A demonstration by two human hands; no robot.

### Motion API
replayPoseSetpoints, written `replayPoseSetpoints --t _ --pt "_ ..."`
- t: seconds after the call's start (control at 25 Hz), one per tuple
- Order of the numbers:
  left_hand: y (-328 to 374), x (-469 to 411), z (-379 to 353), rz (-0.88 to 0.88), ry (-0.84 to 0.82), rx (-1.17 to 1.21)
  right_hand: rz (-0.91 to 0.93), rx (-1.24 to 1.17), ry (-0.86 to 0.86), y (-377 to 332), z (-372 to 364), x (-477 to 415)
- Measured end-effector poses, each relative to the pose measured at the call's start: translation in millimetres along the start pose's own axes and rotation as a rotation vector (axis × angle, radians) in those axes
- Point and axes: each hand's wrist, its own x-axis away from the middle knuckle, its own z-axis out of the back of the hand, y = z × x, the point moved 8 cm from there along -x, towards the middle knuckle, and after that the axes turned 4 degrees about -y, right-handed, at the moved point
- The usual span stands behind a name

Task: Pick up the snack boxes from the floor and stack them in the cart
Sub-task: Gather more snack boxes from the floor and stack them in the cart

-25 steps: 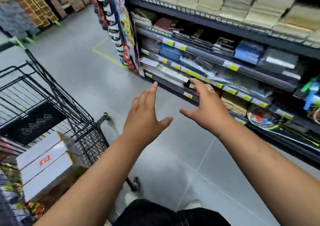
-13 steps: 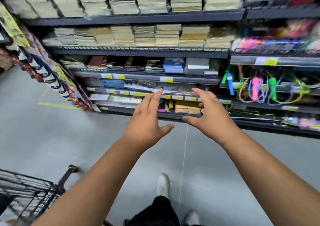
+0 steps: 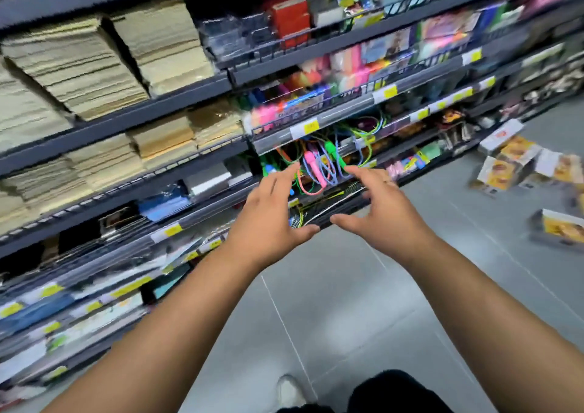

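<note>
Left hand: my left hand (image 3: 268, 220) held out in the air, fingers (image 3: 281, 178) spread and released, holding nothing.
Right hand: my right hand (image 3: 382, 213) beside it, not touching, fingers straight, released, empty.
Snack boxes: yellow-and-white snack boxes (image 3: 512, 166) scattered on the grey floor (image 3: 347, 286), far right, by the foot of the shelves (image 3: 126, 122), well apart from both hands.
Behind hands: jump ropes (image 3: 316, 166).

Apparently open floor (image 3: 363, 302) toward snack boxes (image 3: 518, 163)

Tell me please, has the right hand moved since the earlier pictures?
Yes. The right hand went rightward along the shelves: the skipping ropes hung to its right before, now they are directly behind it.
</note>
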Motion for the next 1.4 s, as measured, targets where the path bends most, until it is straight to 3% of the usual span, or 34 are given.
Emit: replayPoseSetpoints --t 0.48,0.8,1.4 --pt "226 -208 -124 -0.391 -0.196 0.023 -0.325 -0.083 0.412 202 231 -2" --pt "384 -320 -220 -0.473 -0.292 0.028 -0.434 -0.068 0.521 333 388 -7" --pt "593 -587 -376 -0.644 -0.532 -0.008 -0.734 -0.111 0.697 563 576 -113"
